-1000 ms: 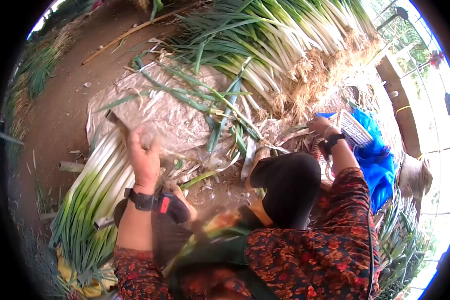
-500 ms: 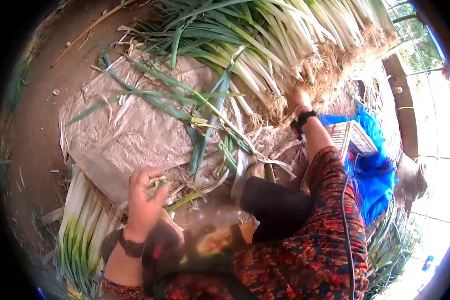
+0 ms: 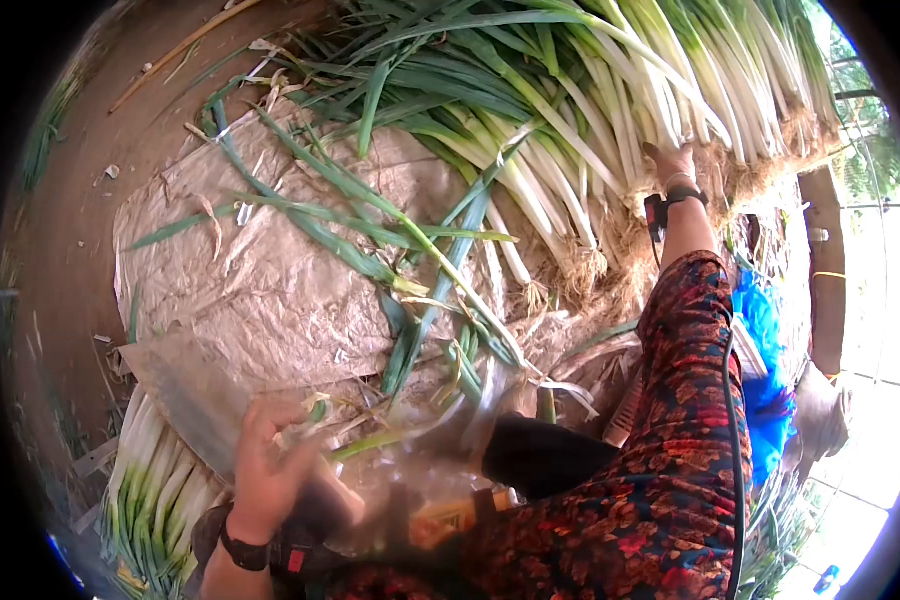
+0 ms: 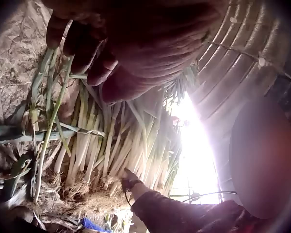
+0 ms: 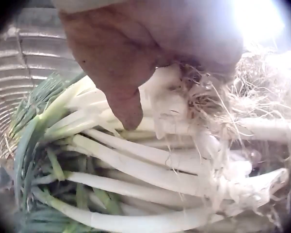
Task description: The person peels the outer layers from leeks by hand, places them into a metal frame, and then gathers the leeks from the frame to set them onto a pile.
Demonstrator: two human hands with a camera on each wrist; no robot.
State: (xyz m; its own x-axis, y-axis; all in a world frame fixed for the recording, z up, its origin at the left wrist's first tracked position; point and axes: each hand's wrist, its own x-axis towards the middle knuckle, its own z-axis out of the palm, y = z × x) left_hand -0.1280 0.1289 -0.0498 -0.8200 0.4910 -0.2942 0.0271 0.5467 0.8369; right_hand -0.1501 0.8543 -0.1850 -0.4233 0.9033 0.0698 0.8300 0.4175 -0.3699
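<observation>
My right hand (image 3: 675, 168) is at the root ends of the large leek pile (image 3: 570, 110). The right wrist view has this hand (image 5: 131, 48) over a pale leek base (image 5: 165, 90), thumb pointing down beside it and fingers curled over the roots, partly hidden. Low on the left, my left hand (image 3: 268, 475) hangs with loosely bent fingers, beside a flat grey sheet (image 3: 185, 395); nothing shows in its grasp. The left wrist view shows its fingers (image 4: 99, 68) relaxed. More leeks (image 3: 160, 480) lie in a bundle left of that hand, partly under the sheet.
Loose green leaves (image 3: 370, 215) cross a crumpled pale sack (image 3: 270, 290) on the ground. Blue netting (image 3: 765, 400) and a partly hidden white basket (image 3: 748, 348) are at the right. A dark-clad knee (image 3: 540, 455) is between the arms.
My right hand has moved from beside the white basket up and across to the leek roots. My left hand has shifted lower, and the camera view has moved too.
</observation>
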